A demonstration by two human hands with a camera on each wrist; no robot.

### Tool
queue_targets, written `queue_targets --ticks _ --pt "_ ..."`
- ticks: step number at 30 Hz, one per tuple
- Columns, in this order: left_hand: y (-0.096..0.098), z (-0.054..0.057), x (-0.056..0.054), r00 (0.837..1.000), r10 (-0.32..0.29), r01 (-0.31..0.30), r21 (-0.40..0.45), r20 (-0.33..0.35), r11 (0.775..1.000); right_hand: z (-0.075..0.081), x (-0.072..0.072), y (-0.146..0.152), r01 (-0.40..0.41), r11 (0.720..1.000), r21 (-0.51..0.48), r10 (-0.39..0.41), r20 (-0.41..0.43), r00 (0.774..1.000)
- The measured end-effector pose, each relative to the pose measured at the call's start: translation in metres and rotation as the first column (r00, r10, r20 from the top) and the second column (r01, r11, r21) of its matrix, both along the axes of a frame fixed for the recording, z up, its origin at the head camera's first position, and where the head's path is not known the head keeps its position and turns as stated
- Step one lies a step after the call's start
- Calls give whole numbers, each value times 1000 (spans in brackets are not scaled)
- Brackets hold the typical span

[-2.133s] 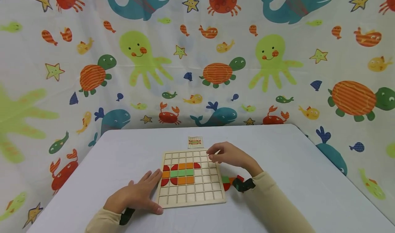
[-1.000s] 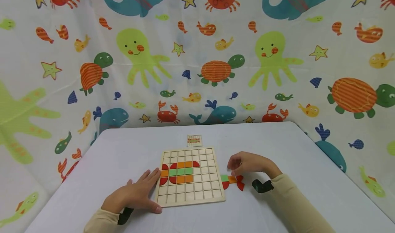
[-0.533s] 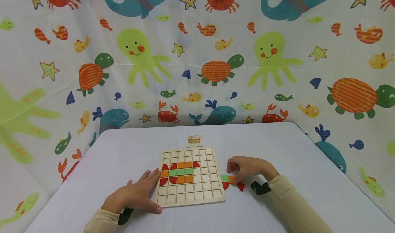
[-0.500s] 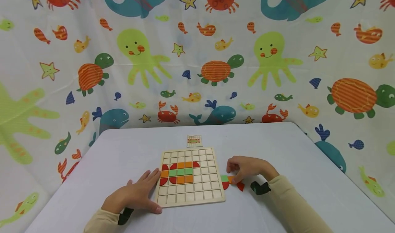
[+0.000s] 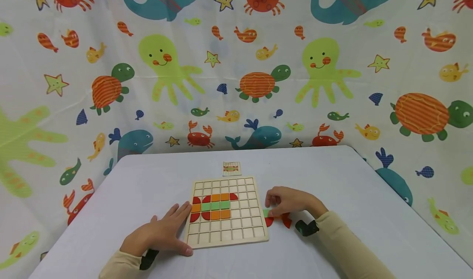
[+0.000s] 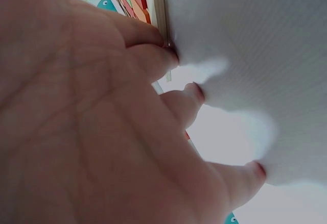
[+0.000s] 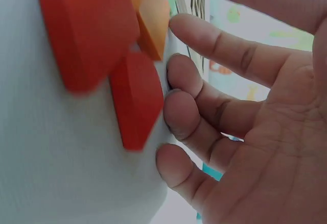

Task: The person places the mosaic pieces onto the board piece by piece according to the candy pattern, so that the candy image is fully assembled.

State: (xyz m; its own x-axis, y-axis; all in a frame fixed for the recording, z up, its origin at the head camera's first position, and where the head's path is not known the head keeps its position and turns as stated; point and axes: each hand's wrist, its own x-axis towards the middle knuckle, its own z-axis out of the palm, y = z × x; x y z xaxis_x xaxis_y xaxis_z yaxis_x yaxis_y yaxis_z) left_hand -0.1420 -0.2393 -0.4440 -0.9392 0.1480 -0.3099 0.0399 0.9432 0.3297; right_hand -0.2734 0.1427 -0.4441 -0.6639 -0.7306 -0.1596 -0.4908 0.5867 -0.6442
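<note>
My left hand lies with spread, straight fingers along the left edge of the wooden grid board. Red, orange and green tiles fill several of its left and middle squares. Beyond the board's right edge my right hand hovers low over loose tiles, fingers loosely bent. Its thumb is by a green tile. In the right wrist view an orange tile lies close to a fingertip, with red rounded tiles beside it. No tile shows between the fingers; the hand partly covers the orange one in the head view.
A small pattern card lies behind the board on the white table. A curtain printed with sea animals hangs at the table's far side.
My right hand has come from over the board's upper right to the loose tiles, then shifted left toward the green one. The left hand stays put on the board's edge.
</note>
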Motion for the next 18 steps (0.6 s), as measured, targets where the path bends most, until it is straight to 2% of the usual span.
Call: queue_targets --ticks 8,18 --pt "0 0 0 1000 -12 12 -4 -6 1000 -5 3 -8 -12 1000 -3 12 -49 999" --pt "0 0 1 1000 -17 17 3 -9 1000 -6 4 -13 14 1000 -9 -14 -53 998"
